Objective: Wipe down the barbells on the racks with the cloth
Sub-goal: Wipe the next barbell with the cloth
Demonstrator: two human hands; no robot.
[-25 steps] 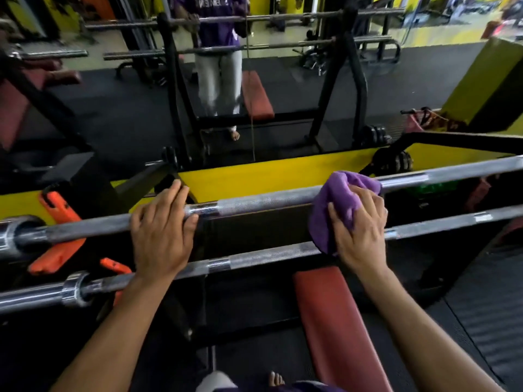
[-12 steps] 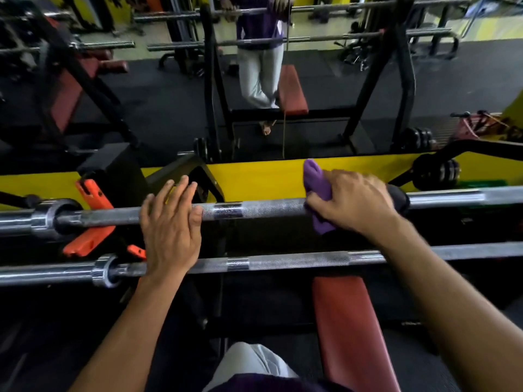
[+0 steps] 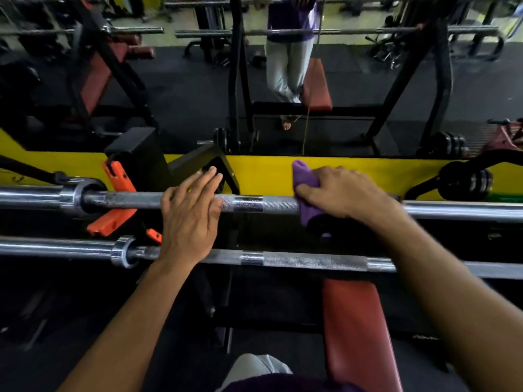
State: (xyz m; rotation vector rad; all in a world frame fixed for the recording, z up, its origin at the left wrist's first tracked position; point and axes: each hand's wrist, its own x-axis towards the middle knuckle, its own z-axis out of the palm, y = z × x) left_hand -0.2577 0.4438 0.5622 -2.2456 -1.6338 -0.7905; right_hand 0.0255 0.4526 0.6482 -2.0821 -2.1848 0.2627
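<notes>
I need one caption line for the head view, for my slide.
Right hand wraps purple cloth around upper barbell; left hand rests on it.

- The right hand [image 3: 343, 193], which a second ago cupped the cloth [image 3: 307, 190] below the upper bar [image 3: 254, 203], now lies over the bar, pressing the cloth onto it.
- Most of the cloth is now hidden under that hand; only its left end shows.
- The cloth now sits nearer the left hand [image 3: 191, 219] than before.

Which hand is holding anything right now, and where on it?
Right hand grips the purple cloth, bunched round the upper barbell. Left hand holds nothing; it rests flat on that bar.
</notes>
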